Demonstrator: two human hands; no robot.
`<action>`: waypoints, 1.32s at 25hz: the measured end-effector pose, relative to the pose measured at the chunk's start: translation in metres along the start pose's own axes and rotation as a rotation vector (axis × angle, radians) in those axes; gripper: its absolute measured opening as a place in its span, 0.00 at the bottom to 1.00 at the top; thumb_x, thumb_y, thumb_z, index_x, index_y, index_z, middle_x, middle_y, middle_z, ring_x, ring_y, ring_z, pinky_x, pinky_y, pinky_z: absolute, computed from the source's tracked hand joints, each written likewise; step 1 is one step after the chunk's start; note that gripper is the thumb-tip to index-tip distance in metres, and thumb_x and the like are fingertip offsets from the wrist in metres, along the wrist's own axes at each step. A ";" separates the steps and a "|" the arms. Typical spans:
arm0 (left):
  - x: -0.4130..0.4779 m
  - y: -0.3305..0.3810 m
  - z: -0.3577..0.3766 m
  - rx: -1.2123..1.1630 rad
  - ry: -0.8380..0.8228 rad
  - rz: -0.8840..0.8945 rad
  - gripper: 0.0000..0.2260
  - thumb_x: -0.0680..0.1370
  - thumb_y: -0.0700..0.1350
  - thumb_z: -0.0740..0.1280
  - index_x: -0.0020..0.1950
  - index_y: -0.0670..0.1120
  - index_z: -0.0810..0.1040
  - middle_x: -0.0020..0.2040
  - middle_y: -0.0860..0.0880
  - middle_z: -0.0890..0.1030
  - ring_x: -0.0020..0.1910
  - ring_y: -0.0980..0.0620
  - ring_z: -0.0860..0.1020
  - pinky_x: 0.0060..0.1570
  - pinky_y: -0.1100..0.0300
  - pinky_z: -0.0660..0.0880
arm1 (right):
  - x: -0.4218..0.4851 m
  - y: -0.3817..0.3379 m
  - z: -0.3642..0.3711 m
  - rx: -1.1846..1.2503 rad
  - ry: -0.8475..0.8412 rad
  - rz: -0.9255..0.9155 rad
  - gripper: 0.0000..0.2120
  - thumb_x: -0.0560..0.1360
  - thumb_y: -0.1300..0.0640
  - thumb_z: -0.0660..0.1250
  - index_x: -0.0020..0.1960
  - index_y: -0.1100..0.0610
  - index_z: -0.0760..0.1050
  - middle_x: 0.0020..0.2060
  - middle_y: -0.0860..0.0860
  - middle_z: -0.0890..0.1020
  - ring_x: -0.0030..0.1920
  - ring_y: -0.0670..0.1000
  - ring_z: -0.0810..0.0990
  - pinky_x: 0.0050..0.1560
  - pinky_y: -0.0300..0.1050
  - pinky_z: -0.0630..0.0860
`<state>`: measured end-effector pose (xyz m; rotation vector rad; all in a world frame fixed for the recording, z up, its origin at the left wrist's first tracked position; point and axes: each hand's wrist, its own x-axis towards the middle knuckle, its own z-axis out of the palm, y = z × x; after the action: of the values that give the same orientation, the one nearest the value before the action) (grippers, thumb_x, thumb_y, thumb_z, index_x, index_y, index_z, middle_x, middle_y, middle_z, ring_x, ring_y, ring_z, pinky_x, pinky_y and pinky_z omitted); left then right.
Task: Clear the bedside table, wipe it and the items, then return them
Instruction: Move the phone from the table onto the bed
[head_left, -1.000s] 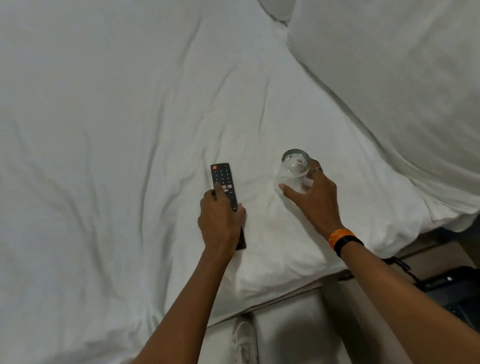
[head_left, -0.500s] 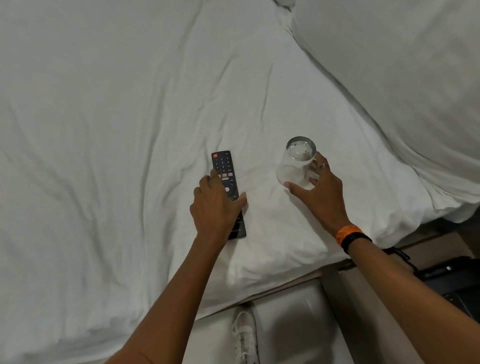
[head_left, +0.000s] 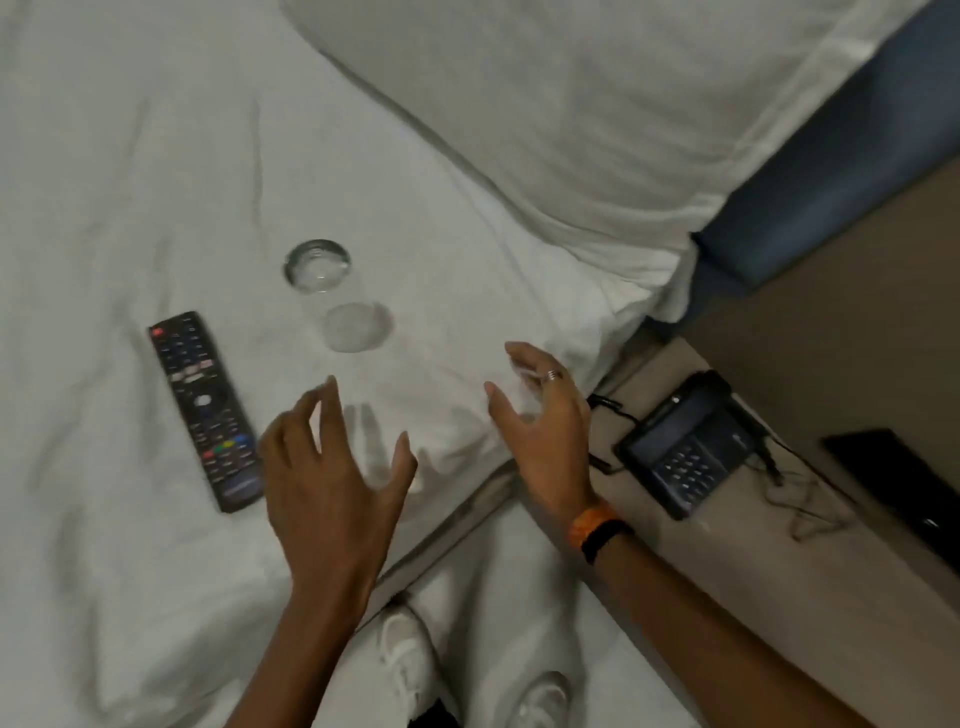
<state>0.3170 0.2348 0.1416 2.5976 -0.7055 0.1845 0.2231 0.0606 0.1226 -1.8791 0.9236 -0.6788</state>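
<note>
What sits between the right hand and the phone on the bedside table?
Nothing visible. The right hand, open and empty, hovers at the bed's edge, and the phone lies just to its right on the bedside table. Only the phone's thin black cord runs through the gap.

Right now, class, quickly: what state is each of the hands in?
Left hand: open, fingers spread, holding nothing, above the bed beside the remote.
Right hand: open, holding nothing, near the glass.

Black remote (head_left: 206, 409) & clear glass (head_left: 336, 296) lying on bed.
</note>
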 end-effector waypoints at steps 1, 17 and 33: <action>-0.011 0.019 0.010 -0.028 -0.024 0.064 0.33 0.76 0.60 0.67 0.75 0.42 0.68 0.68 0.40 0.73 0.65 0.38 0.70 0.60 0.45 0.71 | -0.010 0.014 -0.019 -0.052 0.068 -0.010 0.18 0.76 0.54 0.73 0.65 0.49 0.77 0.61 0.45 0.80 0.62 0.42 0.79 0.64 0.35 0.75; -0.102 0.237 0.196 0.138 -0.758 0.890 0.39 0.73 0.60 0.70 0.79 0.47 0.61 0.75 0.41 0.65 0.74 0.39 0.64 0.70 0.41 0.67 | -0.154 0.244 -0.280 -0.722 0.088 0.631 0.31 0.77 0.48 0.68 0.77 0.55 0.64 0.78 0.55 0.62 0.78 0.57 0.62 0.75 0.54 0.65; -0.079 0.264 0.261 0.064 -0.704 0.942 0.37 0.77 0.68 0.55 0.80 0.48 0.55 0.79 0.41 0.57 0.78 0.37 0.58 0.73 0.36 0.61 | -0.147 0.289 -0.265 -0.825 -0.038 0.690 0.31 0.82 0.42 0.57 0.81 0.53 0.57 0.80 0.55 0.58 0.79 0.57 0.58 0.77 0.57 0.62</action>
<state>0.1181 -0.0501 -0.0108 2.1339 -2.1461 -0.4627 -0.1538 -0.0364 -0.0319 -2.0082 1.8889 0.2069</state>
